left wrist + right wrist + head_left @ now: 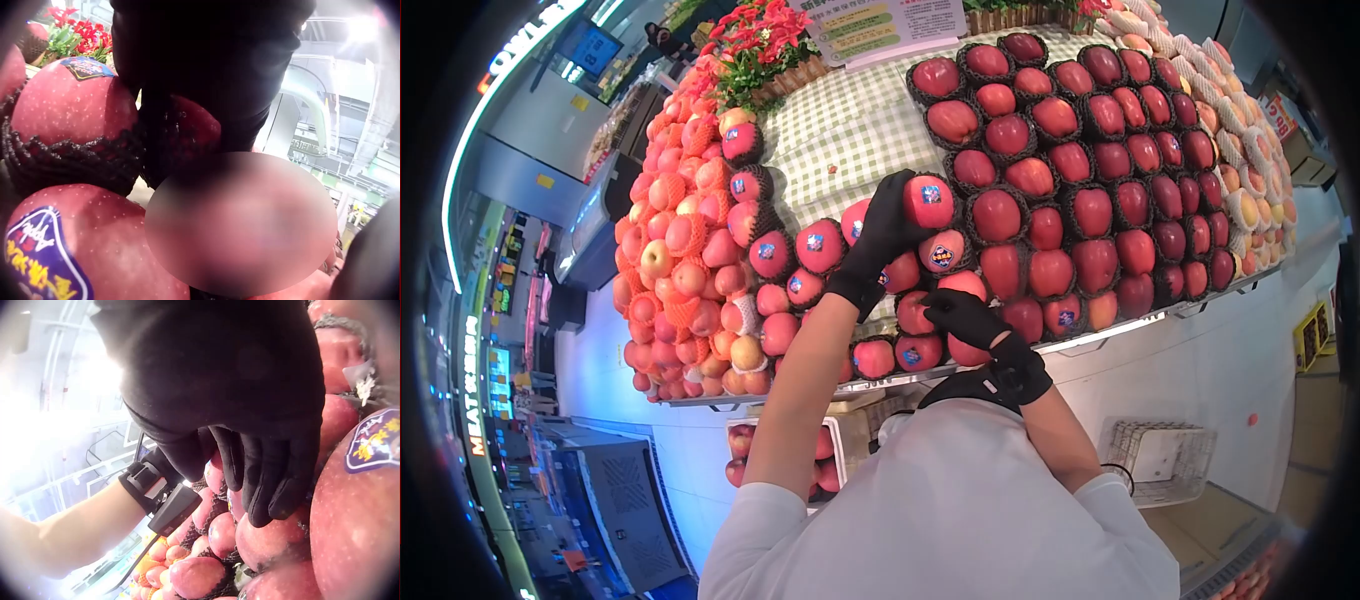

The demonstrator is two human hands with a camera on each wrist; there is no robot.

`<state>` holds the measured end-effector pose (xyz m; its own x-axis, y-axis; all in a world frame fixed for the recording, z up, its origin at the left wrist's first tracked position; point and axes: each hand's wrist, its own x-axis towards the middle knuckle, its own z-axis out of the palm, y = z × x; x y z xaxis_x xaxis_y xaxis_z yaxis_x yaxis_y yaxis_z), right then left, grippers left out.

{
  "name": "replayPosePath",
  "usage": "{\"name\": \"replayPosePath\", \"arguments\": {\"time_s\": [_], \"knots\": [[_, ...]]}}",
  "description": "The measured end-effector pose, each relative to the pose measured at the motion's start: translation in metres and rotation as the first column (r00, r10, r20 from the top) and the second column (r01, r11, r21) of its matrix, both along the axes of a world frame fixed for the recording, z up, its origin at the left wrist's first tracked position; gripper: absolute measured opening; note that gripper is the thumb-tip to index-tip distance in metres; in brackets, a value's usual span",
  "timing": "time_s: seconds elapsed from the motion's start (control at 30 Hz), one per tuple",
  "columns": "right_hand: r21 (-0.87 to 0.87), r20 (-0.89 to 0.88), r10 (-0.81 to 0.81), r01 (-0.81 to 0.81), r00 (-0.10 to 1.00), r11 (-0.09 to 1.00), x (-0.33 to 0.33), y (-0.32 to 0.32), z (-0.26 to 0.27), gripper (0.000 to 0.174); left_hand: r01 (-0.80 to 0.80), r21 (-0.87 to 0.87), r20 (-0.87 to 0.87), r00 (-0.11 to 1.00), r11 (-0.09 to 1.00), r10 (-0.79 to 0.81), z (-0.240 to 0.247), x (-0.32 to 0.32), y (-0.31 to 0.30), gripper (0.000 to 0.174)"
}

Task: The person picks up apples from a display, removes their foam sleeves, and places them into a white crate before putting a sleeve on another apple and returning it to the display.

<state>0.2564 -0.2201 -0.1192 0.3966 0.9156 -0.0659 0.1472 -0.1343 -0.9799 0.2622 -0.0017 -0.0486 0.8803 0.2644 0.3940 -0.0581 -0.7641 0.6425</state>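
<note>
My left hand [890, 222], in a black glove, grips a red apple [928, 201] with a blue sticker at the border between the cloth and the packed rows. Its fingers bend round the apple's far left side. Below it sits another stickered apple [943, 251]. In the left wrist view the dark glove [206, 56] hangs over netted apples, and a blurred oval hides part of the scene. Nearer the front edge, my right hand [967, 317], also gloved, reaches left with loose fingers over an apple [915, 313]. Its fingertips [259, 515] lie right at an apple's surface in the right wrist view.
Dark red apples in black nets [1055, 215] fill the right side. Orange-netted apples [685, 275] pile up at left, white-netted fruit [1250, 180] at far right. Checked cloth [840, 140] lies behind the left hand. A crate of apples [840, 450] and a white basket [1160, 460] stand below.
</note>
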Motion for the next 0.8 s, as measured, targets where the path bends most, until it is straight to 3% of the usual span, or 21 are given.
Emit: {"name": "replayPosePath", "arguments": {"time_s": [0.1, 0.2, 0.3, 0.37, 0.5, 0.57, 0.6, 0.7, 0.8], "knots": [[-0.023, -0.043, -0.003, 0.002, 0.999, 1.000, 0.000, -0.002, 0.005, 0.032, 0.040, 0.080, -0.022, 0.999, 0.996, -0.039, -0.001, 0.003, 0.007, 0.091], [-0.027, -0.042, -0.013, 0.012, 0.999, 1.000, 0.001, -0.003, 0.007, 0.032, 0.099, 0.091, -0.188, 0.979, 0.991, -0.081, 0.004, 0.004, 0.018, 0.101], [-0.002, -0.052, -0.016, 0.016, 0.999, 1.000, 0.001, -0.001, 0.003, 0.033, 0.158, -0.225, -0.249, 0.945, 0.961, -0.213, 0.013, -0.004, 0.026, 0.109], [-0.007, -0.137, 0.015, -0.016, 0.990, 1.000, 0.003, 0.001, 0.000, 0.032, 0.135, -0.050, -0.247, 0.958, 0.990, -0.143, 0.020, -0.013, 0.031, 0.110], [-0.040, -0.140, 0.011, -0.017, 0.990, 0.999, 0.014, -0.006, 0.006, 0.035, 0.087, 0.249, -0.238, 0.971, 0.965, -0.026, 0.022, -0.032, 0.064, 0.111], [-0.037, -0.126, -0.008, 0.003, 0.992, 0.999, 0.027, -0.009, 0.012, 0.036, 0.069, 0.319, -0.300, 0.953, 0.945, 0.032, 0.018, -0.046, 0.073, 0.115], [-0.145, -0.307, -0.075, 0.031, 0.949, 0.989, 0.031, -0.012, 0.055, 0.037, 0.055, 0.339, -0.324, 0.944, 0.939, 0.061, 0.018, -0.054, 0.071, 0.117], [0.222, 0.117, -0.259, 0.229, 0.959, 0.948, 0.060, 0.004, 0.049, 0.048, -0.016, 0.405, -0.342, 0.925, 0.914, 0.167, 0.008, -0.067, 0.062, 0.118], [0.271, 0.623, -0.316, 0.181, 0.716, 0.945, 0.079, 0.016, 0.095, 0.069, -0.072, 0.367, -0.332, 0.921, 0.927, 0.203, 0.005, -0.073, 0.057, 0.116]]}}
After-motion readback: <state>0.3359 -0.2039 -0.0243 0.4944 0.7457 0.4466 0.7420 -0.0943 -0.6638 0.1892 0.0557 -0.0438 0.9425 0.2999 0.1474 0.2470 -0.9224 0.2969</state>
